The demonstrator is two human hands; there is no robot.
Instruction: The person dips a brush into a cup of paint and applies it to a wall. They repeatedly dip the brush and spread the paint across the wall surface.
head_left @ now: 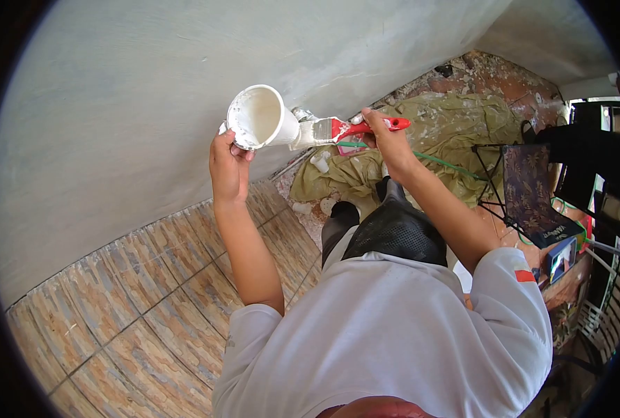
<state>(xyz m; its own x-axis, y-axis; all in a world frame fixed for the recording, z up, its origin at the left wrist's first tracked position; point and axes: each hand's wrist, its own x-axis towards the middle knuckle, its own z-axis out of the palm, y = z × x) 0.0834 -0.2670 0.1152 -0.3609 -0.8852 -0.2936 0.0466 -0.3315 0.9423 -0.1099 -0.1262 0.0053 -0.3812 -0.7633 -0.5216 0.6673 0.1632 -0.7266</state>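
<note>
My left hand is closed on a white plastic paint bucket, its fingers at the rim on the near left side. The bucket is tipped so its mouth faces up and left, and white paint smears its rim and inner wall. In my right hand is a paintbrush with a red handle, held level with the bristles toward the bucket. White paint coats the bristles, which overlap the bucket's outer right side in this view. Both hands are raised in front of the grey wall.
An olive drop cloth lies crumpled on the paint-spattered floor along the wall. A folding chair stands at the right, with a metal rack below it. Patterned tiles cover the lower left. A green hose crosses the cloth.
</note>
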